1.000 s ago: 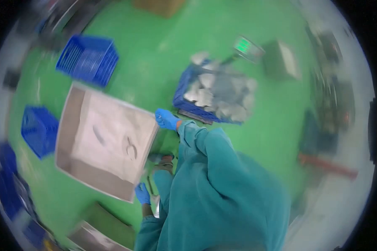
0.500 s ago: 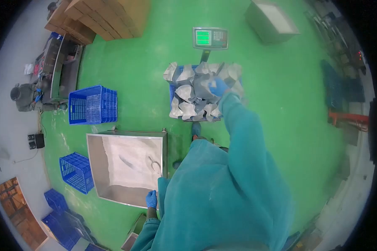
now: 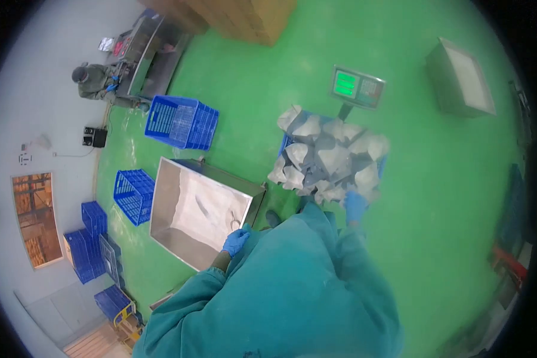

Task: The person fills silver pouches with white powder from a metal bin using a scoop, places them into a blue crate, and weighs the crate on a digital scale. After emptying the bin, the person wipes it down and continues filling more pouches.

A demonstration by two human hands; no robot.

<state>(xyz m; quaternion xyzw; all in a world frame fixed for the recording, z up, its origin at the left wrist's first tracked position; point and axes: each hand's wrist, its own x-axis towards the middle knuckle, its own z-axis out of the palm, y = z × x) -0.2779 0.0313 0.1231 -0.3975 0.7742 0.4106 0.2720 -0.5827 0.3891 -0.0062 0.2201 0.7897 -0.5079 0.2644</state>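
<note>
The left hand (image 3: 235, 241), in a blue glove, rests at the near corner of the steel bin (image 3: 164, 209). Its fingers look curled over the rim, but I cannot tell whether it grips. The bin stands on the green floor (image 3: 423, 197) with white powder (image 3: 206, 206) inside. The right hand (image 3: 356, 206) reaches the near edge of a pile of silver bags (image 3: 331, 158); its hold is too blurred to tell. The bags sit heaped below a scale (image 3: 358, 86), and a blue crate (image 3: 182, 122) stands beyond the bin.
</note>
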